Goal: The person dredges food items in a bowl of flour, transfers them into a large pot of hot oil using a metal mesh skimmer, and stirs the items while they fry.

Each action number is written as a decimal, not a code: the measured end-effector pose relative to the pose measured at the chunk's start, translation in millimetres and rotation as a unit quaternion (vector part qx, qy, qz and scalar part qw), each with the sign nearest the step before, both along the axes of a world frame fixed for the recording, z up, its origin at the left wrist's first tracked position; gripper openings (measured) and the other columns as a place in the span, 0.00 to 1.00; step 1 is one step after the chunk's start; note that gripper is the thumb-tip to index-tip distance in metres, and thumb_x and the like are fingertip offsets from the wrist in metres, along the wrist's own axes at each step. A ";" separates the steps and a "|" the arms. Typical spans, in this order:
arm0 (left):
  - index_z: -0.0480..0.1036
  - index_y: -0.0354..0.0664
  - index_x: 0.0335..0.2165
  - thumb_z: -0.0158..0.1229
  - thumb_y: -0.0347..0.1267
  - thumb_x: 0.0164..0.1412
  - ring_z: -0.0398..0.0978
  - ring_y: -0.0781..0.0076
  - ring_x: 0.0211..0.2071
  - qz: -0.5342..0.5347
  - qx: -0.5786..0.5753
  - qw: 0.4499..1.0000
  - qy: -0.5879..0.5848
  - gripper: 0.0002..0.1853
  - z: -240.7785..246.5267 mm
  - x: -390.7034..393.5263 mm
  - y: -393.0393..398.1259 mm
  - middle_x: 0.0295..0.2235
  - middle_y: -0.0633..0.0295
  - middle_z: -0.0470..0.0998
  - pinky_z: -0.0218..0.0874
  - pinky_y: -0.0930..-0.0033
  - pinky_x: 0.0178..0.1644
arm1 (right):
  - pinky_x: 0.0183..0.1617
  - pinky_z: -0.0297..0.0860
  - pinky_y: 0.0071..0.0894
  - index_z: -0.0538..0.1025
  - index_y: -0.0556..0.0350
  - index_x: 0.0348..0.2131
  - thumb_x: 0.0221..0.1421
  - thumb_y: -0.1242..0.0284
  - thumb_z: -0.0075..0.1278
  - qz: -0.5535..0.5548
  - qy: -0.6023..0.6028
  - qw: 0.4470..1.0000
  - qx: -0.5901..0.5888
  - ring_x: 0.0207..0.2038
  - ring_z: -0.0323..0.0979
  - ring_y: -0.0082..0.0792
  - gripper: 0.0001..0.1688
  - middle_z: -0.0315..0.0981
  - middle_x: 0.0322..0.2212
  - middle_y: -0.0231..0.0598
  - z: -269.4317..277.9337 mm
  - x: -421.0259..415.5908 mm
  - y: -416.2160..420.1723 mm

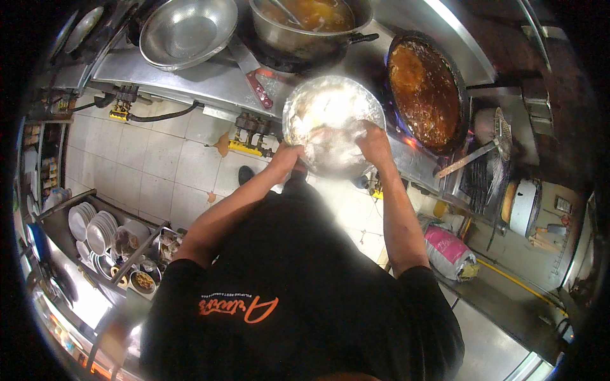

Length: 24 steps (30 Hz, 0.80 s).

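A round metal bowl (312, 166) is held up before me at the front edge of the stove. Inside lies white powder, probably flour (333, 107), with a pale brownish piece in it; glare and blur hide the details. My left hand (288, 157) grips the bowl's near left rim. On the right side, my right hand (374, 142) is closed over the rim with its fingertips inside. Just left of the bowl, a cleaver with a red handle (261, 89) rests on the steel stove edge.
Flames show beside a dark pan of brown oil (424, 95) at right. A pot (305, 43) of broth with a ladle stands behind the bowl. A perforated metal colander (188, 35) sits at left. A skimmer (476, 152) lies at right. Yellow gas valves (245, 146) project below the stove.
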<state>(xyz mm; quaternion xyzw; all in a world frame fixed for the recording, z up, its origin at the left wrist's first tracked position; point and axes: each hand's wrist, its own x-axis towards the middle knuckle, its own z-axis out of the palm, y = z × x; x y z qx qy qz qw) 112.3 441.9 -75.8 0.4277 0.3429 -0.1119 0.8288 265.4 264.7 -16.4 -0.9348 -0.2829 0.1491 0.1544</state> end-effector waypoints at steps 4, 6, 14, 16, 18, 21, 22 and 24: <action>0.61 0.29 0.37 0.47 0.28 0.43 0.72 0.63 0.25 -0.005 -0.028 0.999 -0.032 0.19 -2.8 -2.3 -2.4 0.30 0.52 0.70 0.68 0.65 0.26 | 0.49 0.60 0.39 0.67 0.57 0.44 0.37 0.72 0.52 0.072 -0.035 0.997 0.022 0.47 0.60 0.46 0.29 0.62 0.44 0.51 0.9 -12.4 13.7; 0.63 0.29 0.35 0.47 0.27 0.43 0.72 0.63 0.25 -0.007 -0.020 0.999 -0.030 0.17 -6.5 -2.5 -4.0 0.28 0.53 0.70 0.68 0.65 0.26 | 0.51 0.58 0.40 0.66 0.56 0.45 0.38 0.73 0.51 0.138 -0.054 0.989 -0.013 0.49 0.58 0.48 0.29 0.60 0.45 0.50 -6.2 -22.9 27.8; 0.64 0.31 0.36 0.47 0.28 0.43 0.72 0.65 0.23 0.005 -0.008 1.000 -0.028 0.18 -8.3 -1.2 -6.6 0.28 0.55 0.71 0.67 0.67 0.24 | 0.51 0.57 0.45 0.66 0.57 0.44 0.41 0.77 0.43 0.255 -0.014 0.958 -0.133 0.46 0.60 0.48 0.25 0.61 0.44 0.50 -32.0 -28.6 34.8; 0.64 0.33 0.38 0.48 0.28 0.42 0.72 0.67 0.22 0.009 -0.020 0.999 -0.024 0.20 -7.6 -2.7 -8.1 0.28 0.56 0.71 0.66 0.67 0.24 | 0.50 0.58 0.43 0.67 0.57 0.43 0.40 0.77 0.44 0.254 -0.047 0.960 -0.107 0.46 0.61 0.47 0.25 0.63 0.43 0.50 -31.6 -31.2 32.8; 0.64 0.33 0.39 0.48 0.28 0.42 0.72 0.67 0.22 0.005 -0.018 1.000 -0.014 0.20 -5.0 -3.0 -7.9 0.28 0.56 0.71 0.66 0.67 0.23 | 0.48 0.59 0.41 0.68 0.58 0.42 0.39 0.77 0.44 0.218 -0.044 0.973 -0.066 0.45 0.62 0.46 0.24 0.65 0.40 0.51 -32.5 -32.6 29.9; 0.63 0.33 0.39 0.48 0.28 0.42 0.72 0.67 0.22 0.014 -0.013 1.000 -0.013 0.21 -12.2 -2.8 -8.7 0.28 0.56 0.72 0.65 0.66 0.23 | 0.46 0.62 0.38 0.69 0.58 0.40 0.39 0.74 0.46 0.096 0.063 0.993 0.002 0.42 0.65 0.46 0.23 0.68 0.37 0.52 -25.8 -25.8 24.3; 0.63 0.33 0.39 0.48 0.28 0.42 0.72 0.67 0.22 0.020 -0.012 1.000 -0.013 0.21 -13.6 -3.5 -10.4 0.28 0.56 0.72 0.65 0.66 0.23 | 0.45 0.63 0.38 0.70 0.58 0.40 0.39 0.72 0.47 0.046 0.131 0.990 0.013 0.41 0.66 0.46 0.22 0.68 0.35 0.53 -14.0 -18.2 20.8; 0.63 0.31 0.36 0.48 0.28 0.42 0.72 0.66 0.22 0.011 -0.013 1.000 -0.023 0.18 -10.2 -2.6 -8.0 0.26 0.54 0.71 0.67 0.65 0.25 | 0.44 0.64 0.40 0.70 0.58 0.39 0.40 0.68 0.49 -0.014 0.108 0.994 0.005 0.38 0.68 0.48 0.23 0.70 0.32 0.54 -11.2 -12.2 14.9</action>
